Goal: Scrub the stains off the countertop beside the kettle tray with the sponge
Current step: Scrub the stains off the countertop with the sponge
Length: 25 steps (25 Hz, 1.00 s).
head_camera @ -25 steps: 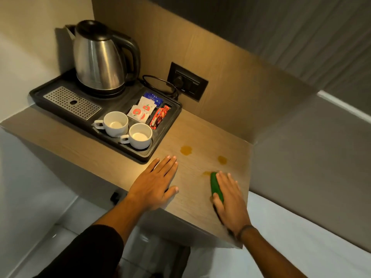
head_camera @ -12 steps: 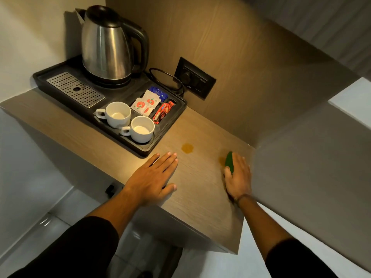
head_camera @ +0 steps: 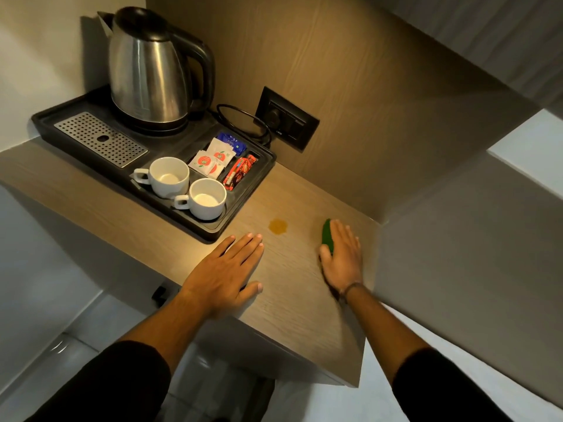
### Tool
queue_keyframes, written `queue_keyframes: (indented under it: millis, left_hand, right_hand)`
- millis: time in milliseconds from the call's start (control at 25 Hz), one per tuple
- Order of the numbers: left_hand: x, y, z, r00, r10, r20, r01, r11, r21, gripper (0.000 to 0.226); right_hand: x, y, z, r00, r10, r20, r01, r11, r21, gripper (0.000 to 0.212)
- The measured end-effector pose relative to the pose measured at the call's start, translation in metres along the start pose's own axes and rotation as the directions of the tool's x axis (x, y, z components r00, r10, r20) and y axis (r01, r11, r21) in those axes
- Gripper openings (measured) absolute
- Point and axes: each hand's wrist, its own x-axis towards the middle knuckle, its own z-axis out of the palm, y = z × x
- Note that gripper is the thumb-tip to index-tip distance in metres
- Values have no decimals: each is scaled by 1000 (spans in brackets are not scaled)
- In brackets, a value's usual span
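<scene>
A: What was seen near the front edge of the worktop [head_camera: 292,300]?

B: The left hand [head_camera: 227,274] was laid flat and released. The right hand [head_camera: 342,257] was pressed over the green sponge [head_camera: 327,236], which was gripped beside the right edge.

A: And farther back?

B: One stain [head_camera: 277,226] was left between the hands. The tray [head_camera: 213,231], cups [head_camera: 189,187] and kettle [head_camera: 149,74] were set toward the back left corner.

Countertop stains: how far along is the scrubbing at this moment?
Done: no stain shows near the front edge of the countertop. In hand: the right hand presses the green sponge flat near the side wall; the left hand rests flat. Left: one amber stain beside the tray.
</scene>
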Motion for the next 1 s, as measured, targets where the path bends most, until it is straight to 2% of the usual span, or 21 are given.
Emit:
queue_keyframes:
  millis: [80,160,200,280,320,360,440,520,600,640,720,800,880,920,1000]
  left_hand:
    - [0,1,-1,1000,-1,-4,1,1000,-4,81]
    - [0,2,-3,1000,-1,-2,1,1000,-16,81]
    - [-1,2,-2,1000,-3,-2,3,1000,-16,81]
    - [0,2,-3,1000,-7,1,7,1000,-17,81]
    - [1,2,-4,1000,-7,7,7,1000,-18,82]
    - [1,3,-4,1000,-9,12,9,1000,-16,82]
    - [0,3,-5,1000,-10,19,10,1000,-9,81]
    - [-1,4,-5,1000,-14,24,14,1000,-9,81]
    - [-1,4,-7,999,-20,26,20,1000,-15,80]
    - [0,4,-7,1000,-16,25,17,1000,-21,80]
    - [0,4,-7,1000,-6,19,7,1000,-25,80]
    - [-1,4,-6,1000,-11,13,11,1000,-19,80]
    - [-1,3,-5,1000,-13,11,13,1000,-9,81]
    - [-1,3,-5,1000,-12,9,12,1000,-2,80]
    - [-1,3,-3,1000,-11,9,11,1000,1,80]
  right_hand:
    - [-39,11,7,979,-198,55,196,980,36,70]
    - [-59,41,-2,974,-221,46,220,975,42,70]
    - [-45,45,-6,987,-158,27,157,987,36,69]
    - [9,24,-10,997,64,-49,-65,998,-16,65]
    - [32,1,-8,993,109,-49,-111,993,-44,65]
    - [43,-20,-2,998,54,-29,-55,997,-59,65]
    - [28,-42,18,987,-158,25,158,987,19,68]
    - [-19,-20,20,958,-281,62,278,959,62,71]
    - [-29,7,9,970,-243,17,242,969,54,70]
    - [-11,6,5,985,-173,13,173,984,40,69]
    - [33,-27,5,997,-74,4,74,997,22,67]
    - [38,-63,19,980,-189,55,187,982,38,68]
    - [4,-59,32,927,-357,111,350,933,79,70]
    - [-19,-42,29,911,-393,122,383,919,95,70]
    - [-27,-8,15,931,-353,90,345,934,89,70]
